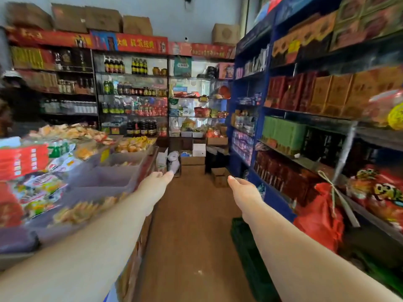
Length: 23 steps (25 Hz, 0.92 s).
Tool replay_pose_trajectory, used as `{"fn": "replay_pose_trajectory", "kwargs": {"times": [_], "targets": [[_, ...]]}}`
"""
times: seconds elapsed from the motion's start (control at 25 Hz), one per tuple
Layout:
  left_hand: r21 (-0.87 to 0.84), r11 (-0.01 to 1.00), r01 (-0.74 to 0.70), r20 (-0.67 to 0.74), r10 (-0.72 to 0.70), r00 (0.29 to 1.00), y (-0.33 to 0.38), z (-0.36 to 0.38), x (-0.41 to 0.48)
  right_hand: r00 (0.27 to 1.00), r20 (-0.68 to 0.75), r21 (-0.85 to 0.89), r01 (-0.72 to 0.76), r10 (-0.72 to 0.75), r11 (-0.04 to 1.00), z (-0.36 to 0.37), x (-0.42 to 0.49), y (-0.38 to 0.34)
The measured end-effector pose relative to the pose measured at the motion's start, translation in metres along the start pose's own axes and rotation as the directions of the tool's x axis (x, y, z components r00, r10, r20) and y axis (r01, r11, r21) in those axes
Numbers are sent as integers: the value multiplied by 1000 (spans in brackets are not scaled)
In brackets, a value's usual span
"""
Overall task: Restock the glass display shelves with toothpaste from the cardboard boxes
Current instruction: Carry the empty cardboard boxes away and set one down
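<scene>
Left hand: a person's left hand [157,182] reaches down the shop aisle, fingers loosely straight, holding nothing.
Right hand: the right hand [242,190] reaches alongside, fingers relaxed and foreshortened, nothing in its hold.
Boxes: brown cardboard boxes [219,179] sit on the floor ahead of the fingertips, between the two hands, untouched.
Shelves: stocked glass display shelves [189,116] stand well beyond both sets of fingertips.
Toothpaste: too blurred to pick out.

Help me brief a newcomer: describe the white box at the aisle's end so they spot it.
Look down the aisle to the glass shelves at the back. Beneath them stand cardboard boxes; the white box sits mid-cluster, above a brown one. It is the only white carton among brown ones.
</scene>
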<state>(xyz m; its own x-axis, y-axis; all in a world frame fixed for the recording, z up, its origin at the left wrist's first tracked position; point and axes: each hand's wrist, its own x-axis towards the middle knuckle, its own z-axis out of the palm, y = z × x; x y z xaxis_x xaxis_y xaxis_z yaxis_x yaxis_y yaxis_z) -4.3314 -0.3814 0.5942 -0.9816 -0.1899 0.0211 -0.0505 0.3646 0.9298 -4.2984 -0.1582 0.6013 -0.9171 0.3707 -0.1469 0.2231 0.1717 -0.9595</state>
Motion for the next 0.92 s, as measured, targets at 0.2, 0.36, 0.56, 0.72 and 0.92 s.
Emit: {"fn": "replay_pose_trajectory", "kwargs": {"times": [0.2,0.36,0.56,0.72,0.92], "targets": [[14,999,-34,103,33,994,37,88,189,992,-118,32,48,-44,998,13,198,-28],[-15,999,-30,115,31,993,32,147,331,991,-88,-23,95,-97,995,57,357,-39],[11,1000,-3,24,3,1000,59,174,535,994,-19,-58,102,-104,993,128,560,-102],[0,1000,9,-19,-9,1000,75,180,672,995,16,-64,102,-101,993,192,685,-146],[68,998,12,28,-13,1000,54,218,882,998,-19,-31,60,-60,998,267,864,-165]]}}
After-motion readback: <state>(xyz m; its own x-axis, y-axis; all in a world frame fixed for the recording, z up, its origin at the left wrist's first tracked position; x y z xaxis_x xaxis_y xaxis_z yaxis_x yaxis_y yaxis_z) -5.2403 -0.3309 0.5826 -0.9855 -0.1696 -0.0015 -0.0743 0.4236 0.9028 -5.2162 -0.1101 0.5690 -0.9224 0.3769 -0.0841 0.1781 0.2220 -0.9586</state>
